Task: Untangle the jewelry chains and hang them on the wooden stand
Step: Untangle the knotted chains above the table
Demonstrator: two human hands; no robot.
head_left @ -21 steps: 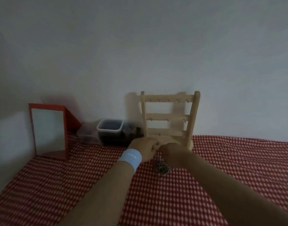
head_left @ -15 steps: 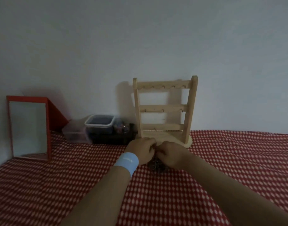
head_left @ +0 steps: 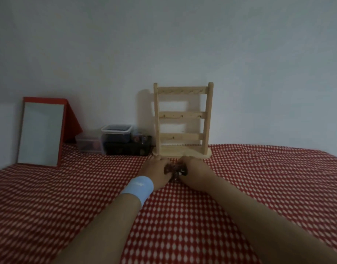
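By stand [head_left: 183,121], left hand [head_left: 156,171], right hand [head_left: 194,169] — chains [head_left: 175,168]

Hands: two, left hand [head_left: 156,171] and right hand [head_left: 195,172]
Stands: one wooden stand [head_left: 183,115], three rails [head_left: 183,90]
Chains: one tangled clump [head_left: 175,168], strands uncountable
Mirrors: one mirror [head_left: 41,134]
Boxes: two, white-rimmed box [head_left: 116,134] and clear box [head_left: 87,145]
Wristbands: one wristband [head_left: 138,188]

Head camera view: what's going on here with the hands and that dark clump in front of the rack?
A person is working at a dark clump of tangled chains with both hands. The left hand, which wears a light blue wristband, and the right hand pinch it from either side on the red checked cloth. The wooden stand is just behind the hands, and its hooks look bare, so nothing is hung yet.
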